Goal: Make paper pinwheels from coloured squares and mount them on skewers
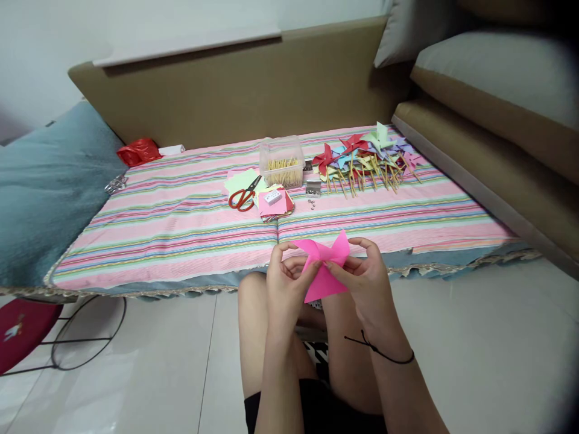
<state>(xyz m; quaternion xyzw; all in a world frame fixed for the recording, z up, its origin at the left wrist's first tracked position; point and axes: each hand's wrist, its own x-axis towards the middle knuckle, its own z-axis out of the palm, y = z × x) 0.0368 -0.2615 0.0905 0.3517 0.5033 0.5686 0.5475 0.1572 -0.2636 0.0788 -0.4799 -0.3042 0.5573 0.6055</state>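
A bright pink paper pinwheel [324, 284], partly folded, is held up over my knees. My left hand [289, 277] pinches its left side, thumb near the middle of the paper. From the other side my right hand [362, 272] grips it, its thumb also pressed close to the centre where the folded corners meet. Two blades stand up at the top, and the lower part hangs flat. Whatever lies under the thumbs is hidden. Beyond my hands, a few small metal pieces [312, 204] lie on the striped cloth beside a small open box [313, 188].
Orange-handled scissors [244, 196] rest near stacked coloured paper squares [274, 208]. Behind them stands a clear plastic box [283, 163] of wooden sticks. Finished pinwheels [366, 157] are piled at the right, by the cushions [488, 102]. A red plastic bag [139, 152] sits far left.
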